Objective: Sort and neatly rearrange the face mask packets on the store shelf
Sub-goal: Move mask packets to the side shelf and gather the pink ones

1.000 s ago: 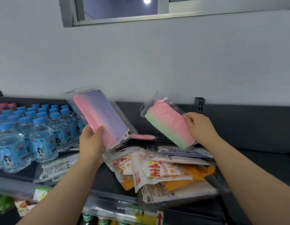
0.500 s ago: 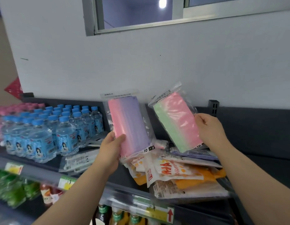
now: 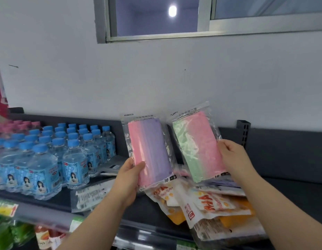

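Leftmost, water bottles [image 3: 53, 159] stand well apart from the left hand [image 3: 126, 179], which pinches the pink-purple mask packet [image 3: 149, 152] upright by its lower edge. Beside it, the right hand [image 3: 235, 157] clasps the green-pink mask packet [image 3: 196, 145], both above a loose packet pile [image 3: 207, 204].

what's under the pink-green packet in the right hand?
Below the pink-green packet, held by the right hand, lie purple-tinted flat packets over orange-printed pouches on the shelf. Anything directly behind it is hidden.
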